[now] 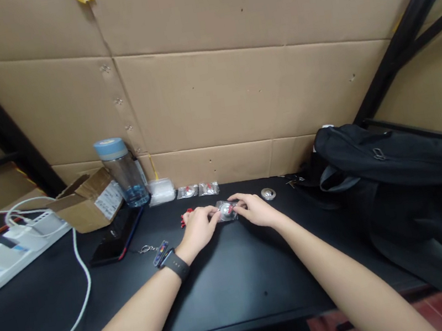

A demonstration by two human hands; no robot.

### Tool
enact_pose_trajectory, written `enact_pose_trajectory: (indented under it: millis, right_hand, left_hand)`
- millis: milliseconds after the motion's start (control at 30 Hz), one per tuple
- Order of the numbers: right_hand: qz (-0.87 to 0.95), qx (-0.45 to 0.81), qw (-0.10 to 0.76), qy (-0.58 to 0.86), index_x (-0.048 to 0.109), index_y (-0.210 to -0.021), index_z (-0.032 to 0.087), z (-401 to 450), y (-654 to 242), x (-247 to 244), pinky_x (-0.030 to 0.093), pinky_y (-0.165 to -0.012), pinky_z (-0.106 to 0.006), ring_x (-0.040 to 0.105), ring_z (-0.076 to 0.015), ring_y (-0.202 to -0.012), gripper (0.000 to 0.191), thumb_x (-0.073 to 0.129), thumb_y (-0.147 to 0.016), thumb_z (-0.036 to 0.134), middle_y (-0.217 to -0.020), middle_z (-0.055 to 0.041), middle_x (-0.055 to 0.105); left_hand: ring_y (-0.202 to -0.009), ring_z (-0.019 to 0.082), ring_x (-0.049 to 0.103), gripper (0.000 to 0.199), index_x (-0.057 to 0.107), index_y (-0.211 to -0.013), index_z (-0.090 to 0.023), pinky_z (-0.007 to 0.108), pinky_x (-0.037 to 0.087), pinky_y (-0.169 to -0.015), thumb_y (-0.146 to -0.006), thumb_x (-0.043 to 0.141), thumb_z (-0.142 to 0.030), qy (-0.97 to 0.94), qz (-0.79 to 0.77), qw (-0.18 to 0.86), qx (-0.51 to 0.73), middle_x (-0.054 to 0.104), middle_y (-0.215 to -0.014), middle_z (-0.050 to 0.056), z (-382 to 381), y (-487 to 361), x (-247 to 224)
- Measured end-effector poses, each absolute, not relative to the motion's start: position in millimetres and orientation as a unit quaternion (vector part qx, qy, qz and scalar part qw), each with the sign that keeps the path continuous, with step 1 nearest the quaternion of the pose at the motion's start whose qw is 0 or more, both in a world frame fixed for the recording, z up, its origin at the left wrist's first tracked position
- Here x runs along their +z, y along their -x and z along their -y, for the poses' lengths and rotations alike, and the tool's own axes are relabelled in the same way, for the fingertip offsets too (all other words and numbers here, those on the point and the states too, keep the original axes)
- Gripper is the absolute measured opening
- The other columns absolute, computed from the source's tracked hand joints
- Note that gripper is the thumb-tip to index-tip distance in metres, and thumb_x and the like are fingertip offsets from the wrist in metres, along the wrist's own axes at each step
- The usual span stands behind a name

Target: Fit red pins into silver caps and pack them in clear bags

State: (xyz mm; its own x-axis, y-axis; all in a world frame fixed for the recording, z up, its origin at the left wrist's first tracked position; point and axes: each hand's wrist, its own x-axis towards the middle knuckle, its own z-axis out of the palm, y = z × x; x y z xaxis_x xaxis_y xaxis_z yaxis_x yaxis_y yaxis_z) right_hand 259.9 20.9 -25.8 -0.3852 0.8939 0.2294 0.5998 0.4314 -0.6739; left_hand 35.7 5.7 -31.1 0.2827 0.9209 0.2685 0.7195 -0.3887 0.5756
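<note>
Between my two hands is a small clear plastic bag (225, 211) with a shiny round silvery piece and something red in it. My left hand (199, 227) pinches the bag's left edge with thumb and fingertips. On the other side, my right hand (256, 210) grips the right edge near the red part. Small red pieces (182, 222) lie partly hidden behind my left hand. Farther back rest two similar filled packets, a left packet (187, 192) and a right packet (208, 189). A stack of clear bags (161, 190) sits beside them.
Right of my hands lies a silvery ring-shaped roll (268, 194). A black backpack (407, 175) fills the right side. To the left are a bottle (124, 175), an open cardboard box (88, 203), a dark phone-like slab (117, 238), a keychain (160, 252) and a white power strip (20, 250) with cables.
</note>
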Motion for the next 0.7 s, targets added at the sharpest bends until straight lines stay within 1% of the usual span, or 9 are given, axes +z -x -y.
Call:
enact_pose_trajectory:
  millis: [100,200,300,400,500,633,700]
  right_hand:
    - [0.791,0.258,0.288,0.474,0.071,-0.111,0.02,-23.6,-261.4,-30.0,0.053,-0.075,-0.026,0.073,-0.0169,-0.077,0.024,0.063,-0.088,0.019,-0.087,-0.0037,0.078]
    - [0.781,0.271,0.293,0.481,0.073,-0.105,0.019,-26.3,-262.3,-32.8,0.053,-0.077,-0.027,0.074,-0.0181,-0.079,0.021,0.067,-0.085,0.02,-0.085,-0.0042,0.078]
    - [0.764,0.299,0.299,0.487,0.072,-0.106,0.018,-28.3,-262.7,-34.9,0.054,-0.077,-0.027,0.074,-0.0187,-0.081,0.022,0.069,-0.084,0.02,-0.085,-0.0045,0.079]
    - [0.754,0.316,0.31,0.485,0.07,-0.109,0.018,-28.1,-262.5,-35.2,0.054,-0.077,-0.028,0.075,-0.0188,-0.079,0.027,0.071,-0.083,0.021,-0.084,-0.0039,0.079]
    - [0.751,0.313,0.324,0.483,0.069,-0.108,0.019,-25.3,-261.1,-33.3,0.054,-0.077,-0.028,0.075,-0.0192,-0.08,0.026,0.071,-0.082,0.021,-0.083,-0.0039,0.079]
    - [0.762,0.308,0.316,0.474,0.069,-0.108,0.019,-21.3,-257.9,-31.1,0.053,-0.073,-0.025,0.073,-0.0174,-0.077,0.026,0.07,-0.082,0.02,-0.083,-0.0029,0.078]
    - [0.767,0.31,0.308,0.47,0.069,-0.109,0.019,-21.3,-257.0,-31.3,0.052,-0.071,-0.024,0.071,-0.0161,-0.074,0.03,0.071,-0.079,0.018,-0.081,-0.0022,0.077]
  left_hand:
    - [-0.093,0.025,0.07,0.03,0.076,-0.094,-0.027,0.042,0.035,-0.096,-0.098,0.049,-0.039,-0.78,-0.524,0.168,0.297,0.079,-0.095,0.003,-4.4,-34.7,-28.3]
    - [-0.096,0.026,0.071,0.032,0.077,-0.098,-0.028,0.039,0.039,-0.092,-0.099,0.047,-0.037,-0.793,-0.507,0.172,0.29,0.079,-0.099,0.003,-5.1,-33.8,-29.4]
    - [-0.095,0.025,0.072,0.029,0.078,-0.099,-0.029,0.035,0.043,-0.089,-0.096,0.051,-0.037,-0.792,-0.497,0.199,0.293,0.08,-0.099,0.001,-6.5,-32.4,-30.7]
    - [-0.092,0.025,0.073,0.025,0.079,-0.091,-0.028,0.036,0.044,-0.091,-0.092,0.057,-0.04,-0.776,-0.511,0.222,0.294,0.08,-0.094,-0.001,-6.5,-30.9,-28.4]
    - [-0.091,0.024,0.073,0.023,0.079,-0.087,-0.027,0.037,0.042,-0.095,-0.089,0.061,-0.042,-0.763,-0.526,0.233,0.295,0.08,-0.091,-0.001,-5.5,-30.4,-24.9]
    - [-0.092,0.025,0.073,0.021,0.078,-0.091,-0.027,0.042,0.038,-0.1,-0.091,0.059,-0.037,-0.761,-0.543,0.206,0.288,0.08,-0.09,0.0,-5.9,-30.7,-26.4]
    - [-0.096,0.026,0.073,0.022,0.077,-0.094,-0.027,0.041,0.039,-0.098,-0.092,0.056,-0.034,-0.769,-0.538,0.193,0.285,0.08,-0.095,0.001,-7.2,-30.7,-29.7]
